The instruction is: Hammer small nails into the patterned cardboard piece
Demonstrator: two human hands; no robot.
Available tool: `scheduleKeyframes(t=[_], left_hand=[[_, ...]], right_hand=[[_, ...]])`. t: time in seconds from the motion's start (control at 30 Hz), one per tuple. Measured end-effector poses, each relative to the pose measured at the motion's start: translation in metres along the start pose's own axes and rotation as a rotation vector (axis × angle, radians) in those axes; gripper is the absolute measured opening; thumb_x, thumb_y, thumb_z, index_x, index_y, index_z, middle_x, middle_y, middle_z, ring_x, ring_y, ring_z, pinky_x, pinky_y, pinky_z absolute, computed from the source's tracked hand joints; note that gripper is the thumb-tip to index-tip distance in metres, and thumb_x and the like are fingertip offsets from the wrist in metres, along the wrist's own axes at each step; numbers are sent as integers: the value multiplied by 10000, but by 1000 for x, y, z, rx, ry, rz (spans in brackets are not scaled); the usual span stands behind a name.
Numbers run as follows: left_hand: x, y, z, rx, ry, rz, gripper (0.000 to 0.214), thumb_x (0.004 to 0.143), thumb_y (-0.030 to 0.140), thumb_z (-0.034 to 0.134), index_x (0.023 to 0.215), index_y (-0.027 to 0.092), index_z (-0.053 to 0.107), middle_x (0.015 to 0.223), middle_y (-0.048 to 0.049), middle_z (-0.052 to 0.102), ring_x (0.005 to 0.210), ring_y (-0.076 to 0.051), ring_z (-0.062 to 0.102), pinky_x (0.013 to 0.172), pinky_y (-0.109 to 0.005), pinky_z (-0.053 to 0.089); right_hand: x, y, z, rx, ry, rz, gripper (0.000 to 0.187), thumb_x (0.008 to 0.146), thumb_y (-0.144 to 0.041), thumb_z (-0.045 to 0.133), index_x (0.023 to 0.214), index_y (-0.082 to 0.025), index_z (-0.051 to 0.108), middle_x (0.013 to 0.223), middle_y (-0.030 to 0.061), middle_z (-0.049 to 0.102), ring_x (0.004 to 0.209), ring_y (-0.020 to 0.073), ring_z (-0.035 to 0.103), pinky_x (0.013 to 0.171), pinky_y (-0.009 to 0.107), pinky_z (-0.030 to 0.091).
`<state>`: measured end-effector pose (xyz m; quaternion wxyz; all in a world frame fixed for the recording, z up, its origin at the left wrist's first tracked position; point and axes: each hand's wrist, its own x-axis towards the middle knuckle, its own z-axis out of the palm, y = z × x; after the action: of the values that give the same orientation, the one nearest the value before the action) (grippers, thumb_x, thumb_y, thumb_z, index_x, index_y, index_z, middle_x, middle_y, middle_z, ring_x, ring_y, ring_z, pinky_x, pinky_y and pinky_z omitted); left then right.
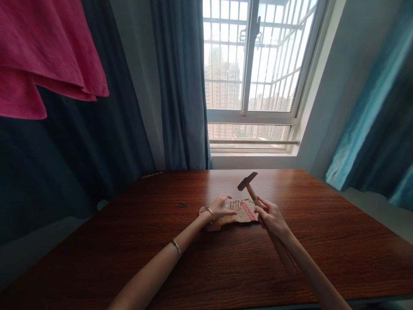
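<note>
My right hand (272,218) is wrapped round the wooden handle of a hammer (253,196), whose dark head is raised above the table. Under it lies a pale wooden board (237,217) dotted with many small holes and marked with a pink band. Several nails (236,203) stand upright in the board's far part. My left hand (222,206) is over the board's left side, thumb and fingers apart beside the nails. Whether its palm touches the board is hidden. Bracelets circle the left wrist and forearm.
A few loose dark nails (183,204) lie on the brown wooden table (155,241) left of the board. Behind the table are a barred window (248,116) and blue curtains (180,86). A pink cloth (48,56) hangs at upper left.
</note>
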<state>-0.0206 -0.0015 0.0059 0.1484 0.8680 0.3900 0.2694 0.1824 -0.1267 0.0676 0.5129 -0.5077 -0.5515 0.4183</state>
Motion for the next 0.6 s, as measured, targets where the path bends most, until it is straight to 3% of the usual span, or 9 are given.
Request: scheduleKeyframes(t=[0.27,0.6], left_hand=[[23,-4,35,-124,101,-140,331,559,381,670,808,163,661,789,-20,628,739,-165,549,668,-244,399],[19,17,30,-71,98,-289,345,598,483,589,761,194,686,742,-24,668,662,-157,564,620,-236,385]], right_hand=[[-2,1,-8,43,32,1,517,721,-301,518,1206,-148,424,659,-23,512,350,43,378,272,176,339],[-8,0,-5,66,36,31,553,711,-293,525,1229,-143,405,642,-24,522,361,44,368,274,169,343]])
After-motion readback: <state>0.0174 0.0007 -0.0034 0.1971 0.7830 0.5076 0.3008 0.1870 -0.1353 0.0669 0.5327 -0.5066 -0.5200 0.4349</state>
